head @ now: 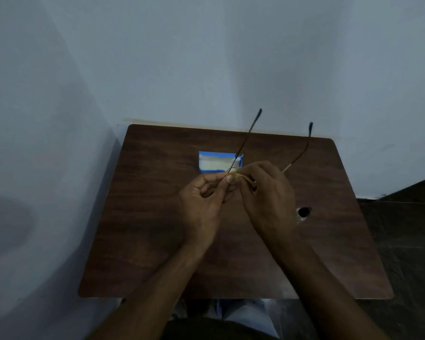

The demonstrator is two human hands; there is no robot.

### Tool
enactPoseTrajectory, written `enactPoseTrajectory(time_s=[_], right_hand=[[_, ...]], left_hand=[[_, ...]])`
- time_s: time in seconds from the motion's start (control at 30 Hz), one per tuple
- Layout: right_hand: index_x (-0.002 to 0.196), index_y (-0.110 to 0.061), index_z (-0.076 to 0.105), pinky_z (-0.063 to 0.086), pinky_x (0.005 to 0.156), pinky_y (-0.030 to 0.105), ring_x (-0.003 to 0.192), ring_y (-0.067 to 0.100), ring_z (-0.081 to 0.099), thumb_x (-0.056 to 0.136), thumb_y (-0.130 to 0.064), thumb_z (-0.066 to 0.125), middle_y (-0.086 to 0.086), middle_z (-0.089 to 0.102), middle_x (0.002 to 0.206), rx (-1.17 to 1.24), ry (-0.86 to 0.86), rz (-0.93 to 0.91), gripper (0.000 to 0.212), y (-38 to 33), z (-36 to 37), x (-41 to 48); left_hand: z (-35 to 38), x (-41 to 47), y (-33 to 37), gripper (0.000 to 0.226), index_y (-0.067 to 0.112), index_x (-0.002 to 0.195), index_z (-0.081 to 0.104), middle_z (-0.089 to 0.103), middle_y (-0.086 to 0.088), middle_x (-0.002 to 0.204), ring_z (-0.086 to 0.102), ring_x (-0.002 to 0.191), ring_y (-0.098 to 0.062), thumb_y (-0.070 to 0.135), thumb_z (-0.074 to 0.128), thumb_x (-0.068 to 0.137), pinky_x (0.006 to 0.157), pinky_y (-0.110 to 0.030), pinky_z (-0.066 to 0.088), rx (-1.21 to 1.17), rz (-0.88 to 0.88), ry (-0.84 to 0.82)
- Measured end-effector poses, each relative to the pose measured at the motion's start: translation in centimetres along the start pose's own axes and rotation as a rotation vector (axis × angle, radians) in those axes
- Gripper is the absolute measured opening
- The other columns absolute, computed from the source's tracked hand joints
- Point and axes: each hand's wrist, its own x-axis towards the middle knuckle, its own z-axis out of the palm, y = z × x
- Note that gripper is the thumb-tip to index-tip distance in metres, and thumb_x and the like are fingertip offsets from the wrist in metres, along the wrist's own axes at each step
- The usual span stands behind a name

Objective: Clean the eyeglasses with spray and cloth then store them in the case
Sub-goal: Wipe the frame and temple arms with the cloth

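The eyeglasses (245,141) are held above the dark wooden table (157,229), their two thin temple arms pointing away from me toward the wall. My left hand (204,200) pinches the frame front at its left end. My right hand (268,195) presses a small yellowish cloth (239,176) against the lens; most of the lenses are hidden by my fingers. The blue case (219,163) lies open on the table just behind my hands, with a pale lining. No spray bottle is in view.
A round hole (304,212) with a metal rim sits in the tabletop right of my right hand. The table stands in a corner against pale walls; dark floor lies to the right.
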Motion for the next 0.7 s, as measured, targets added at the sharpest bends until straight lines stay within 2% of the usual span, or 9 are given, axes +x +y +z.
enactPoseTrajectory(time_s=[0.07, 0.17, 0.27, 0.33, 0.4, 0.53, 0.63, 0.7], right_hand=[[0.096, -0.016, 0.074, 0.049, 0.073, 0.035, 0.092, 0.023, 0.064, 0.093, -0.017, 0.075, 0.0, 0.069, 0.102, -0.054, 0.026, -0.023, 0.004, -0.1, 0.2, 0.0], [0.101, -0.015, 0.075, 0.052, 0.078, 0.034, 0.096, 0.02, 0.065, 0.094, -0.014, 0.074, -0.001, 0.07, 0.105, 0.04, 0.022, -0.034, 0.007, -0.8, 0.5, -0.9], [0.106, -0.012, 0.076, 0.052, 0.084, 0.034, 0.1, 0.021, 0.064, 0.094, -0.012, 0.076, 0.002, 0.07, 0.108, 0.061, 0.029, -0.063, 0.012, 0.0, 0.5, -1.6], [0.102, -0.01, 0.075, 0.052, 0.084, 0.034, 0.099, 0.021, 0.063, 0.093, -0.009, 0.076, 0.004, 0.069, 0.106, 0.025, 0.078, -0.051, 0.009, 0.5, 0.4, -1.2], [0.1, -0.01, 0.074, 0.053, 0.083, 0.035, 0.098, 0.021, 0.063, 0.092, -0.009, 0.076, 0.004, 0.069, 0.106, 0.036, 0.086, -0.034, 0.009, 0.1, 0.6, -1.1], [0.107, -0.013, 0.072, 0.057, 0.077, 0.041, 0.096, 0.02, 0.066, 0.092, -0.012, 0.078, 0.001, 0.067, 0.111, 0.12, -0.023, -0.033, 0.016, -0.7, 1.0, -1.7], [0.104, -0.014, 0.073, 0.055, 0.074, 0.039, 0.094, 0.02, 0.064, 0.091, -0.016, 0.078, 0.002, 0.069, 0.109, 0.014, 0.023, 0.027, 0.014, 0.1, 0.5, -0.7], [0.1, -0.014, 0.074, 0.054, 0.074, 0.034, 0.093, 0.017, 0.064, 0.091, -0.019, 0.076, 0.0, 0.07, 0.106, 0.005, -0.011, 0.03, 0.011, 0.0, 0.2, 0.0]], left_hand=[[0.4, 0.0, -0.1, 0.015, -0.002, 0.107, 0.076, 0.082, -0.011, 0.093, 0.08, 0.086, -0.023, 0.002, 0.074, 0.092, 0.077, -0.032, 0.065, -0.008, -0.023, 0.001], [0.3, 0.3, -0.1, 0.012, 0.004, 0.103, 0.078, 0.082, -0.011, 0.092, 0.08, 0.086, -0.024, 0.004, 0.075, 0.091, 0.077, -0.034, 0.065, -0.078, -0.095, 0.052], [0.1, 0.3, -0.5, 0.015, 0.005, 0.105, 0.078, 0.081, -0.013, 0.096, 0.08, 0.092, -0.03, 0.009, 0.077, 0.09, 0.085, -0.042, 0.064, -0.085, -0.126, 0.082], [0.2, 0.0, -0.6, 0.017, 0.005, 0.107, 0.078, 0.081, -0.014, 0.097, 0.079, 0.094, -0.032, 0.011, 0.078, 0.09, 0.087, -0.044, 0.063, -0.085, -0.128, 0.087], [0.3, 0.1, -0.5, 0.017, 0.003, 0.107, 0.077, 0.081, -0.014, 0.097, 0.079, 0.094, -0.032, 0.009, 0.077, 0.091, 0.083, -0.04, 0.065, -0.108, -0.135, 0.103], [0.2, 0.3, -0.3, 0.017, 0.001, 0.11, 0.075, 0.081, -0.013, 0.099, 0.079, 0.094, -0.026, 0.006, 0.073, 0.094, 0.076, -0.03, 0.064, -0.141, -0.142, 0.094], [0.4, 0.0, -0.1, 0.018, -0.001, 0.11, 0.075, 0.081, -0.014, 0.1, 0.08, 0.093, -0.027, 0.005, 0.073, 0.093, 0.077, -0.029, 0.064, -0.116, -0.104, 0.072], [0.0, 0.2, -0.1, 0.016, -0.001, 0.108, 0.075, 0.081, -0.012, 0.097, 0.08, 0.092, -0.025, 0.003, 0.074, 0.092, 0.08, -0.033, 0.065, -0.053, -0.037, 0.067]])
